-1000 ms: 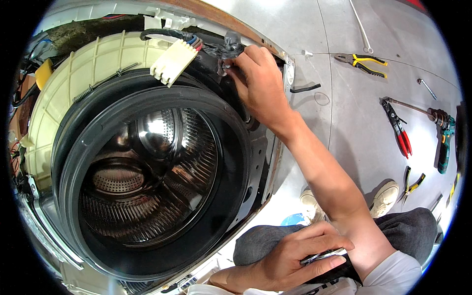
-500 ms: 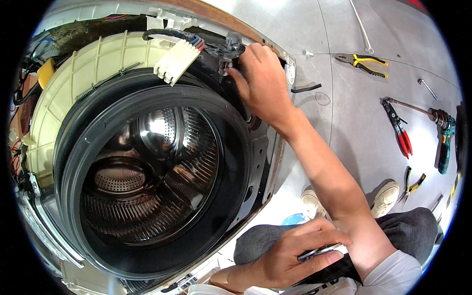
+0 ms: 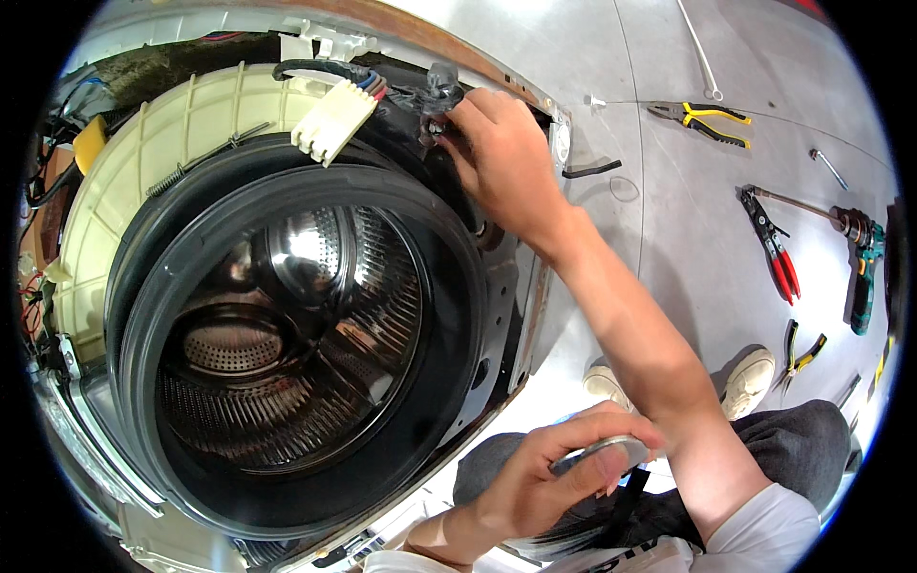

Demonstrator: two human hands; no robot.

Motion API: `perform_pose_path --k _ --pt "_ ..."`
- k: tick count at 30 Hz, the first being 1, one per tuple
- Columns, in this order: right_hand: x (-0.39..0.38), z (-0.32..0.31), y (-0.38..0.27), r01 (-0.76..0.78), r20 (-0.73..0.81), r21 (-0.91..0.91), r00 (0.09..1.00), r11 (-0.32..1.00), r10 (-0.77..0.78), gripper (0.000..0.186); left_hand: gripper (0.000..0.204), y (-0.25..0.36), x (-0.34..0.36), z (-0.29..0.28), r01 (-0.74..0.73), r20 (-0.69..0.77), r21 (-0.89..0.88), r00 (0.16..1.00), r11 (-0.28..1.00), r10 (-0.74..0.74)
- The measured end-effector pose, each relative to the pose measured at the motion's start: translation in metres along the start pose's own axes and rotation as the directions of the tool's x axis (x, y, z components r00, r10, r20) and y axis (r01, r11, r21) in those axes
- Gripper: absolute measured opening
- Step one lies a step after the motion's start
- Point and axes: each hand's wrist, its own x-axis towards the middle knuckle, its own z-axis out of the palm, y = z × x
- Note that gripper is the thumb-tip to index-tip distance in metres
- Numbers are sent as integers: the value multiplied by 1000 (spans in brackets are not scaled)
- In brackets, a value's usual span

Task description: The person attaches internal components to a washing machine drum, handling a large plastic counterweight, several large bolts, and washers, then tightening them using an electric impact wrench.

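Observation:
An opened front-load washing machine shows its steel drum (image 3: 234, 344) inside a black rubber door gasket (image 3: 134, 382). My right hand (image 3: 506, 158) reaches to the top right of the tub, thumb and fingers closed at a dark, wrapped wire harness (image 3: 406, 98). Its fingertips are partly hidden there. From that harness hangs a cream plug connector (image 3: 334, 119) with coloured wires. Low in the middle, beside my right forearm, my left hand (image 3: 544, 477) grips a flat round disc (image 3: 604, 453) with a silvery rim, between thumb and fingers.
On the grey floor to the right lie yellow-black pliers (image 3: 697, 122), red-handled pliers (image 3: 772, 248), a green power drill (image 3: 864, 267), smaller yellow-black pliers (image 3: 800, 359), a bolt (image 3: 829, 169) and a long wrench (image 3: 702, 53). My shoes (image 3: 748, 382) stand near the machine.
My left hand has turned and risen slightly, showing more of the disc's face. My right hand has shifted a little left and down, still at the harness.

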Motion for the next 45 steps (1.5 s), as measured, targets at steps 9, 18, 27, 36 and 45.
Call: perform_pose_path --k 9,18,27,36,45 --pt "4 1 -2 -1 54 -51 999 999 4 16 55 -8 4 -8 -98 -17 -261 995 960 97" --pt "6 -4 -6 -7 103 -144 994 990 22 12 53 -14 10 -20 -82 28 -507 993 858 111" --pt "3 -2 -1 -41 113 -135 992 990 56 8 54 -13 13 -23 -101 4 -533 993 840 121" --pt "6 -4 -3 -38 54 -14 998 999 39 6 54 -13 13 -22 -108 -20 -539 993 835 116" --pt "3 2 0 -54 -13 -21 998 998 54 11 52 -13 11 -22 -109 -19 -534 993 839 117"
